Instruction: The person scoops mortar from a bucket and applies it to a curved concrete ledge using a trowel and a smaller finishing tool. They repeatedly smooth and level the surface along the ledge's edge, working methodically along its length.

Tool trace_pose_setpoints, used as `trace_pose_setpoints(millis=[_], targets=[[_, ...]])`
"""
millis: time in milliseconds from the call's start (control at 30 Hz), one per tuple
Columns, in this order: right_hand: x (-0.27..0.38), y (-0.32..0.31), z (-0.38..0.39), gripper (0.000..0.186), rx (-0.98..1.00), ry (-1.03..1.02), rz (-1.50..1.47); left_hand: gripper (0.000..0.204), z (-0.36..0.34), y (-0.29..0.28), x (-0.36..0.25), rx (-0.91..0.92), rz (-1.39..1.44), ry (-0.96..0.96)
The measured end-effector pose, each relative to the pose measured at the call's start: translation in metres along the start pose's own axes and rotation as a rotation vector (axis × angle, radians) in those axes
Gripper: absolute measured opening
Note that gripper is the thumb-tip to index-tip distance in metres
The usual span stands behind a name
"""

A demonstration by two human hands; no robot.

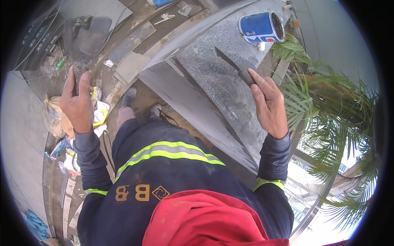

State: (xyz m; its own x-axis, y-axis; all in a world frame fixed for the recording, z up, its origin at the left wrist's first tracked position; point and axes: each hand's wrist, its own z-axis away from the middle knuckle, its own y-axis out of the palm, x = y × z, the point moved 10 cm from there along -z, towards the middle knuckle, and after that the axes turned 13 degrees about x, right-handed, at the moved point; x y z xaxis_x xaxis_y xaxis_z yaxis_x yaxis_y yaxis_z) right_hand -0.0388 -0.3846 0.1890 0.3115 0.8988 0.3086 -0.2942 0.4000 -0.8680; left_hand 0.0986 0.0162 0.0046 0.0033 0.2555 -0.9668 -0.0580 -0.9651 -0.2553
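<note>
My left hand (pixel 77 107), at the left, is closed in a pinch on a wide putty knife. Its grey flared blade (pixel 91 41) points away from me and carries a dark lump near the far edge. The handle is mostly hidden by my fingers. In my right hand (pixel 271 104) is a second putty knife (pixel 230 61), gripped with the forefinger stretched along it. Its dark blade appears nearly edge-on and points to the far left, above a grey speckled slab (pixel 217 80).
A blue and white paint can (pixel 256 26) lies on its side at the slab's far end. Palm fronds (pixel 320 106) crowd the right side. On the left are dark bags (pixel 39 41), a stone strip (pixel 131 41) and crumpled packaging (pixel 100 110). A low wall edge (pixel 193 110) runs beside my legs.
</note>
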Motion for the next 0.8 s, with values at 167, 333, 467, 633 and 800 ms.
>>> trace_pose_setpoints(millis=[167, 333, 467, 633, 800], targets=[[0.003, 0.011, 0.034, 0.040, -0.182, 0.066, -0.063, 0.049, -0.011, 0.012, 0.005, 0.069, -0.030, -0.007], [0.031, 0.048, 0.030, 0.045, -0.120, 0.070, -0.088, 0.048, -0.024, 0.028, 0.001, 0.150, 0.032, 0.010], [0.029, 0.065, 0.021, 0.048, -0.163, 0.056, -0.101, 0.047, -0.035, 0.034, -0.007, 0.203, 0.019, 0.053], [0.033, 0.096, 0.020, 0.047, -0.074, 0.011, 0.016, 0.047, -0.045, 0.034, -0.007, 0.247, 0.025, 0.066], [0.028, 0.057, 0.027, 0.052, -0.043, 0.028, -0.042, 0.047, -0.047, 0.030, -0.007, 0.235, -0.007, 0.070]])
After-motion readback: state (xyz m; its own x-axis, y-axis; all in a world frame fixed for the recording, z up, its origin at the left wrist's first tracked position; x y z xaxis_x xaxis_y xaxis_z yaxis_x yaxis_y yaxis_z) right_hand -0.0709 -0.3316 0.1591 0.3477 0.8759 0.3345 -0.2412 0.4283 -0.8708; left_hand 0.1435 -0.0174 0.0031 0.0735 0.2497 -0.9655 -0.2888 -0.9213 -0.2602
